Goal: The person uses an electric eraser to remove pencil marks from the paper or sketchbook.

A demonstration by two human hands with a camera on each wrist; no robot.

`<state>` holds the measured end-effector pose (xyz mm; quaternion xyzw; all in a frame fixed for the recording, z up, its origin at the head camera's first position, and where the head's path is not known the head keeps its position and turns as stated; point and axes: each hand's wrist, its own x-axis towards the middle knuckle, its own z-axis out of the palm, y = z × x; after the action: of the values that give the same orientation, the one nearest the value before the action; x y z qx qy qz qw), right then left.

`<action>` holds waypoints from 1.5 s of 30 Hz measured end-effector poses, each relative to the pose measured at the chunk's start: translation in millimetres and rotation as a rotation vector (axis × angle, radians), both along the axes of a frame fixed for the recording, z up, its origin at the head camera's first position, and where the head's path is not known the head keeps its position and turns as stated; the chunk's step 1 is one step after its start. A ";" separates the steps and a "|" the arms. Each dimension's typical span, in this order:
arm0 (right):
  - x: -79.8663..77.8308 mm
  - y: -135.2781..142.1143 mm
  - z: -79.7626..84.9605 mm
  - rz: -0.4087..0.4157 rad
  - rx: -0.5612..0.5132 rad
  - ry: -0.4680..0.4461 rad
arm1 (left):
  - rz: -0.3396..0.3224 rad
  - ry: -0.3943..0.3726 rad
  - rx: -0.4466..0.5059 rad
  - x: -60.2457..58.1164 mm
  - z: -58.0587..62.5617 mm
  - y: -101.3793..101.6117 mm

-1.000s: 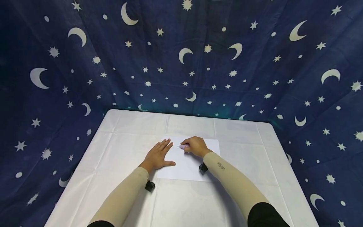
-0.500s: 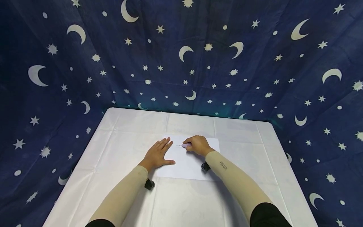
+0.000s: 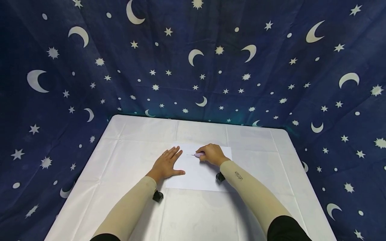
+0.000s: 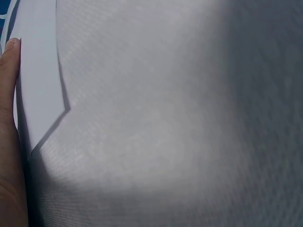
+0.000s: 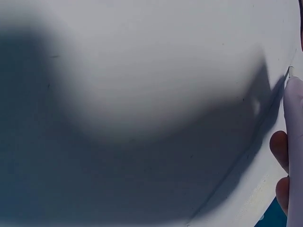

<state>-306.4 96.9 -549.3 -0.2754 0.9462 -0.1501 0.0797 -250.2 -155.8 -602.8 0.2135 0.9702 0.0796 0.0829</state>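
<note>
A sheet of white paper (image 3: 193, 177) lies on the white-covered table. My left hand (image 3: 166, 165) rests spread over its left part, fingers straight and thumb pointing right. In the left wrist view a strip of the paper (image 4: 40, 80) shows beside that hand's edge (image 4: 9, 94). My right hand (image 3: 212, 154) pinches a pale lavender pen (image 3: 199, 154) with a thick barrel, its thin tip pointing left onto the paper. A short thin line (image 3: 189, 154) runs left from the tip. The right wrist view catches the pen's barrel (image 5: 296, 142) with fingertips (image 5: 280, 149) against it.
The table's white cloth (image 3: 144, 130) has fold creases. A dark blue curtain (image 3: 181, 60) with moons and stars hangs behind and at both sides. Small black wrist cameras (image 3: 158, 196) sit under both forearms, which wear beige sleeves.
My right hand has moved slightly to the right with the pen, and the line left of the tip has grown longer. My left hand stays in place on the paper.
</note>
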 end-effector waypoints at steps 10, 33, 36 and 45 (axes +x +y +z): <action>0.2 -12.9 -3.1 0.044 -0.019 0.039 | -0.004 0.002 0.004 0.0 -1.8 0.6; -0.3 -7.5 -5.0 0.029 -0.016 0.045 | -0.015 0.029 0.032 -2.8 -7.8 -0.8; -0.3 -9.0 -3.4 0.043 -0.012 0.052 | -0.010 0.025 0.035 -2.8 -7.3 0.6; 1.9 4.2 -2.1 -0.017 0.013 0.026 | -0.001 -0.003 0.013 -2.7 -5.6 -1.4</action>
<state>-304.5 101.1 -551.4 -0.2688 0.9504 -0.1410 0.0681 -252.9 -157.2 -608.4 0.2144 0.9694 0.0863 0.0830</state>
